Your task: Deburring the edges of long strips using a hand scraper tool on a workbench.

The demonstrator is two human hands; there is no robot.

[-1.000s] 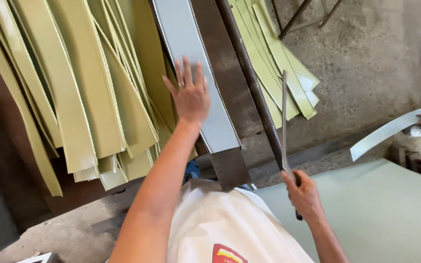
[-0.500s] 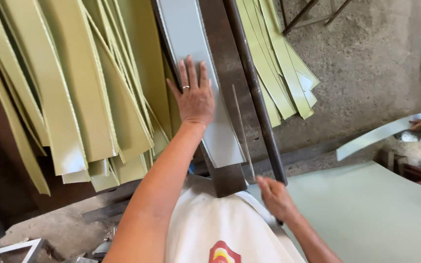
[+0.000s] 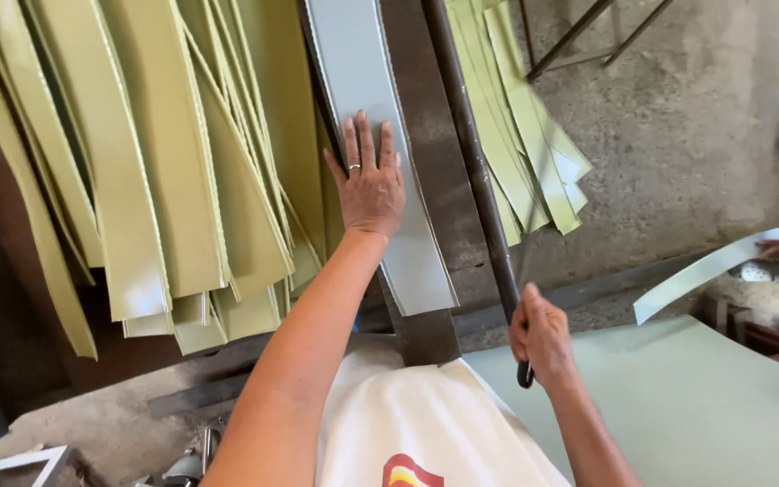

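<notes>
Your right hand [image 3: 543, 335] is clenched on the dark lever handle [image 3: 489, 234]; pull it steadily. Just left of that handle, your left hand [image 3: 370, 180] lies flat, fingers spread, pressing the grey strip [image 3: 367, 99] on the cutter bed [image 3: 430, 162]: hold it firm. It's long, smooth and slightly curved.

The person wears a white T-shirt [image 3: 407, 424] with a red and yellow emblem [image 3: 407, 471] on the chest. Both forearms are bare. A thin ring [image 3: 353, 167] sits on a finger of the left hand [image 3: 370, 185].
</notes>
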